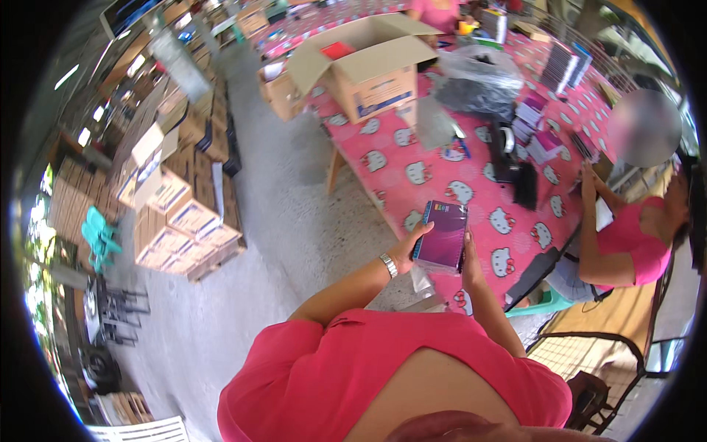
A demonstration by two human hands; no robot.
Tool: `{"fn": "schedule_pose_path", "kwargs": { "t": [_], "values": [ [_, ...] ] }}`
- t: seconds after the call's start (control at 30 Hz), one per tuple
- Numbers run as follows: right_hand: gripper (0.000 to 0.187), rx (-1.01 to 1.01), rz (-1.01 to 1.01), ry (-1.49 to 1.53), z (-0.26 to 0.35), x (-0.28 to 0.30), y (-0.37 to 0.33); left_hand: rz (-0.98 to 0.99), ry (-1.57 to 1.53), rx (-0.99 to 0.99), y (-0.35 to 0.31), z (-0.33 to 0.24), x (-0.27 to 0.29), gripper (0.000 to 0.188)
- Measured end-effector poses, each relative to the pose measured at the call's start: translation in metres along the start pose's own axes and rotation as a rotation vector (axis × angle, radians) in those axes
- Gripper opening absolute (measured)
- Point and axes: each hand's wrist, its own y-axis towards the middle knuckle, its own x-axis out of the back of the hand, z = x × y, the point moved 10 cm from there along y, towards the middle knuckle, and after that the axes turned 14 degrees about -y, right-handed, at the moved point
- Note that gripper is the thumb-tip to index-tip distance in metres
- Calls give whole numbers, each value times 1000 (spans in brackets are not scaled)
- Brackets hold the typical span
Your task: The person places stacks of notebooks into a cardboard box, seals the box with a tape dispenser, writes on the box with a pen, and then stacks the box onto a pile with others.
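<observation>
Between my two hands is a stack of purple notebooks (444,239), with what looks like a binding along one side and a shiny, plastic-like surface. My left hand (406,252) grips the left side, its thumb on the edge of the top cover. On the opposite side, my right hand (471,265) closes around the stack's edge. The notebooks are held over the near edge of a table with a pink, cat-patterned cloth (434,193). Most of my fingers are hidden under or behind the stack.
An open cardboard box (379,92) stands on the table's far left, near a clear plastic bag (479,77) and loose purple notebooks (545,146). A seated co-worker in a pink top (626,247) is at the right. Stacked cartons (188,221) on a pallet stand left across the concrete floor.
</observation>
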Motion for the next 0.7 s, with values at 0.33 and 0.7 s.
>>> {"fn": "schedule_pose_path", "kwargs": {
  "t": [0.33, 0.7],
  "values": [
    [64, 337, 234, -317, 85, -241, -110, 150, -495, -318, -272, -104, 153, 63],
    [90, 364, 920, -805, 21, -572, -156, -136, -506, -1083, -543, -172, 354, 84]
  ]
}}
